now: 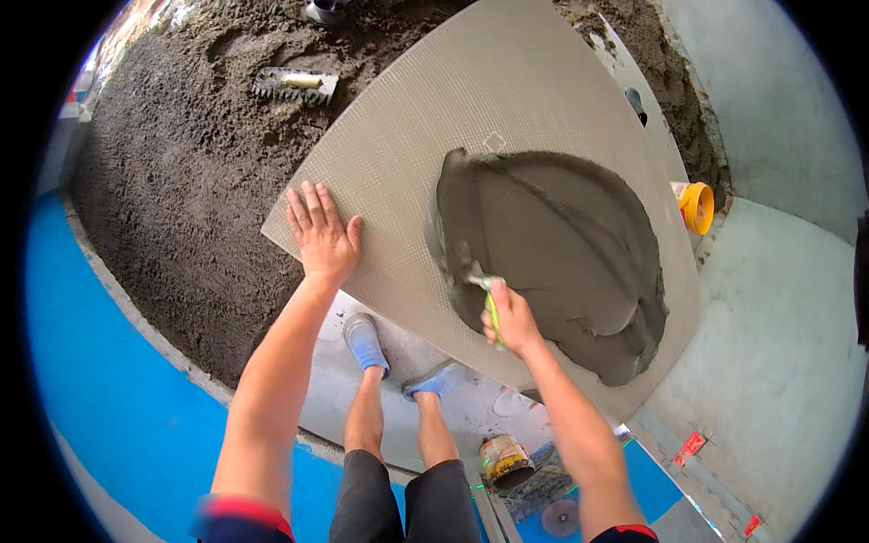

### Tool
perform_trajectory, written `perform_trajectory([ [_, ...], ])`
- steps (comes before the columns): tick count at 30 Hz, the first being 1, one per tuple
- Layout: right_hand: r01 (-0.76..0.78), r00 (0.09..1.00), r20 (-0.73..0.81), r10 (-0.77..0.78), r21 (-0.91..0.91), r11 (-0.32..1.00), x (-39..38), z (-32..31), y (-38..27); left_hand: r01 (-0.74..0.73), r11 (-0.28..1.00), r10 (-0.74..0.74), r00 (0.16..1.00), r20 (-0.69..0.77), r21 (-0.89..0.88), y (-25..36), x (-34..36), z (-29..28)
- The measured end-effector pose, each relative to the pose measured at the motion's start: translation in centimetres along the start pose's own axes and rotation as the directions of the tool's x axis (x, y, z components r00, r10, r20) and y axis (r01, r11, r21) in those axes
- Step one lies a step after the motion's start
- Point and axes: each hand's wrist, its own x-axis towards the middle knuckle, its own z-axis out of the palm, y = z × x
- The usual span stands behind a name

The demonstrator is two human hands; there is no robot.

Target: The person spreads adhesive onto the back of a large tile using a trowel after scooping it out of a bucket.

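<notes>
On the slab (407, 136), tan and grid-textured, smooth dark-grey paste (570, 244) covers a rough oval right of centre; left and far areas bare. Part-coated, I'd say. My right hand (513, 321) grips a green-handled trowel (491, 308) at the paste's left edge; left hand (326, 240) flat on slab, fingers extended. Crumbly mortar bed (163, 181) alongside.

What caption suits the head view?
Left hand flat on a large tile, right hand holding a green-handled tool at grey paste.
</notes>
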Motion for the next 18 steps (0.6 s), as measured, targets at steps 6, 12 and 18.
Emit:
perform_trajectory([
  [6, 0.232, 0.868, 0.136, -0.478, -0.961, 0.148, -2.3, -5.9, 3.5, 0.22, 0.975, -0.22, 0.975, -0.01, -0.026, 2.1, 1.1, 0.5],
  [12, 0.173, 0.814, 0.168, -0.557, -0.984, -0.044, 5.2, -6.0, -4.7, 0.23, 0.973, -0.23, 0.972, -0.037, -0.016, 2.5, 0.9, 0.6],
  [18, 0.006, 0.792, -0.186, -0.581, -0.95, 0.312, 12.7, -9.5, -17.4, 0.227, 0.974, -0.226, 0.973, -0.046, 0.011, 2.3, 1.0, 0.0],
])
